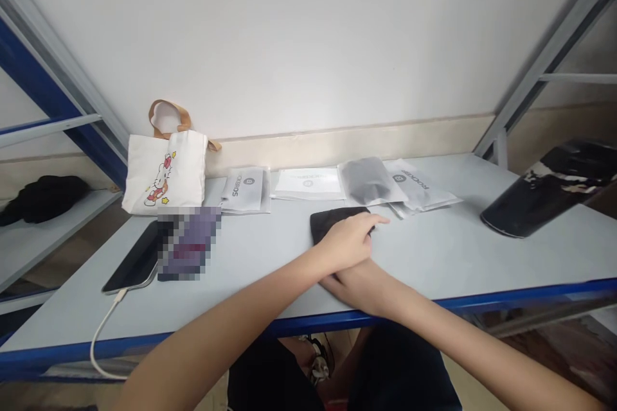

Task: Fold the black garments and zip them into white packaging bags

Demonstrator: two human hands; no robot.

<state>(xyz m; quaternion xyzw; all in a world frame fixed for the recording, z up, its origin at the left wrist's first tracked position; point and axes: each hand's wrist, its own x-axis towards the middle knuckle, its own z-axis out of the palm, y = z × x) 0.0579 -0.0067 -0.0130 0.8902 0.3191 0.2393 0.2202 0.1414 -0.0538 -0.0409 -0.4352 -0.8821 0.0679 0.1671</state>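
A dark, soft-looking black pouch [332, 217] lies flat near the middle of the table; its kind is hard to make out because my hands cover much of it. My left hand [348, 239] rests across the pouch, palm down, with one finger stretched out to the right past its edge. Beneath it, my right hand [364, 288] reaches in from the right and lies low at the pouch's near side, close to the table's front edge. Its thumb side shows at the left, while its fingers are hidden under my left hand.
Along the wall stand a white tote bag [166, 170] and several frosted plastic packets, including a grey-filled one [369, 181]. A charging phone [135, 257] and a blurred-out item [190, 244] lie left. At right, a black bottle-like object [544, 189] leans. Metal frames flank the table [270, 270].
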